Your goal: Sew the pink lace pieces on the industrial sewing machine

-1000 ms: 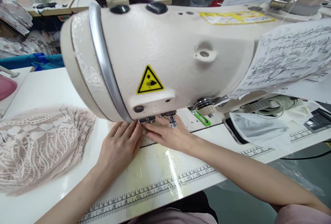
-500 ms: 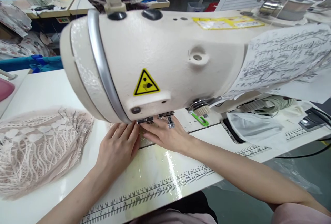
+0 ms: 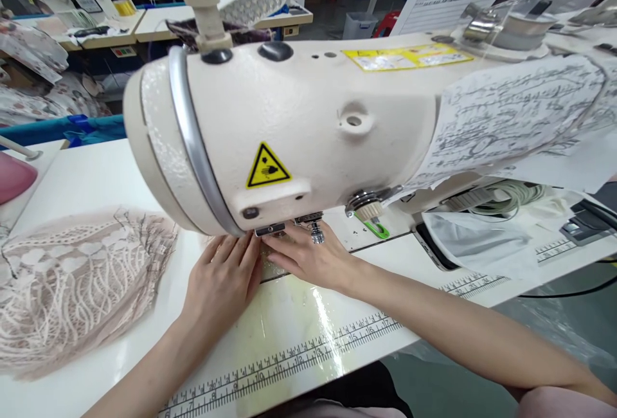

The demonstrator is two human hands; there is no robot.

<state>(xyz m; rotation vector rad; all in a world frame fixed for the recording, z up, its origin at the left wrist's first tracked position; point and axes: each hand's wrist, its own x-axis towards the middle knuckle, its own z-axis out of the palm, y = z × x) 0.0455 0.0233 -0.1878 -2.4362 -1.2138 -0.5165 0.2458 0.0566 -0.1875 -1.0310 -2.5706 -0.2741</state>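
Note:
A white sewing machine [image 3: 299, 116] spans the view, its head hiding the needle area. My left hand [image 3: 224, 276] lies palm down on the machine bed, left of the needle area, fingers stretched out and close together. A sliver of pale pink fabric [image 3: 206, 238] shows at its fingertips. To the right, my right hand [image 3: 308, 254] also rests flat, fingers extended under the machine head with their tips hidden. Whatever lies beneath both palms cannot be made out. Left of my hands, a piece of pale pink lace fabric [image 3: 87, 289] is spread on the white table [image 3: 159, 360].
A printed ruler strip [image 3: 270, 372] runs along the table's front edge. Right of the machine bed are a green clip-like tool [image 3: 378, 230], a phone [image 3: 431, 247], a white cloth [image 3: 477, 238] and coiled cord [image 3: 515, 198]. Handwritten paper [image 3: 511, 116] covers the machine's arm.
The camera view has shifted slightly, so the machine appears a little lower at the top. Both hands keep nearly the same place and pose beside the needle area.

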